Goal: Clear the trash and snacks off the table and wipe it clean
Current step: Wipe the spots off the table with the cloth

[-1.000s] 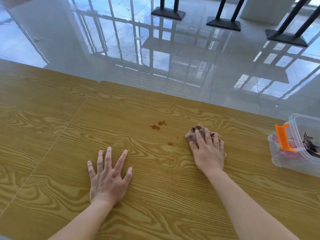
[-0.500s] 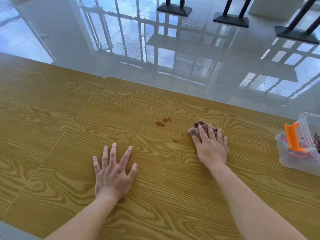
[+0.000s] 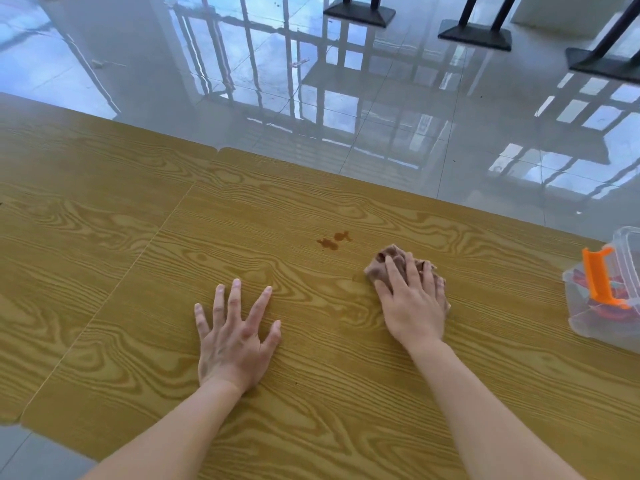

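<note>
A yellow wood-grain table [image 3: 121, 271] fills the view. My right hand [image 3: 414, 303] presses a crumpled brown cloth [image 3: 384, 259] flat onto it, fingers over the cloth. Two brown spill stains [image 3: 334, 240] lie just left of and beyond the cloth. A faint smear [image 3: 356, 277] shows at the cloth's left edge. My left hand [image 3: 235, 336] rests flat on the table with fingers spread, holding nothing.
A clear plastic box [image 3: 588, 327] with an orange latch [image 3: 597, 282] stands at the right edge, with red and dark wrappers inside. A seam [image 3: 152, 233] joins two tabletops at left. Beyond the far edge is glossy tiled floor [image 3: 381, 116] with black table bases [image 3: 474, 34].
The right hand with the cloth has slid slightly left over the small stain spot, which now shows only as a faint smear. The left hand stays flat in place.
</note>
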